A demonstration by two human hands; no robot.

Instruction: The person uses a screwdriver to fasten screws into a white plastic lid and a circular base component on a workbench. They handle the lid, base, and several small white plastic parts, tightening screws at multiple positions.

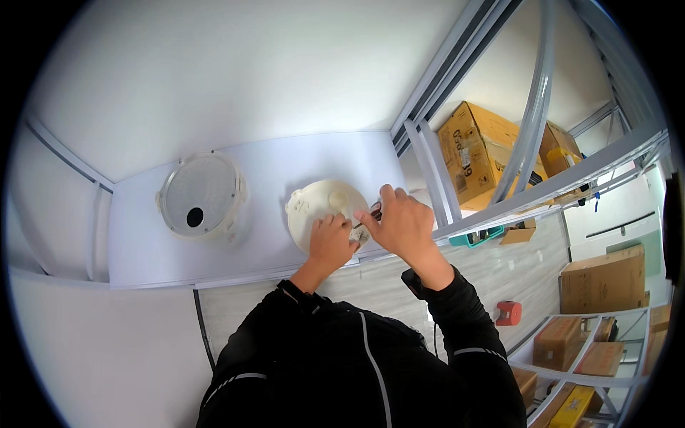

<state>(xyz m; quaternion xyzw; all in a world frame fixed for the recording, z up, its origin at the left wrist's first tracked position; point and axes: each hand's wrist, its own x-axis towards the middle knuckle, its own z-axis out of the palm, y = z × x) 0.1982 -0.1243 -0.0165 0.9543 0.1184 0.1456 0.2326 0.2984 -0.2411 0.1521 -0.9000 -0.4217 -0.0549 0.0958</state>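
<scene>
A round cream-coloured plastic cover (303,220) with small tabs on its rim lies on the white bench in front of me. My left hand (330,242) rests over its near part, fingers bent and closed around something I cannot make out. Over the cover's right edge, my right hand (404,222) grips a small dark tool (376,210) with a thin shaft pointing down toward the cover; its exact kind is hard to see. Beside my left fingertips is a small patch of dark and light detail (359,235) on the cover.
Further left on the bench (267,157) lies a round translucent cover (203,187) with a black round spot. Grey metal framing (432,171) rises at the right, with a yellow-brown carton (471,153) behind it. A red stool (508,313) and shelves of boxes (558,342) stand beyond.
</scene>
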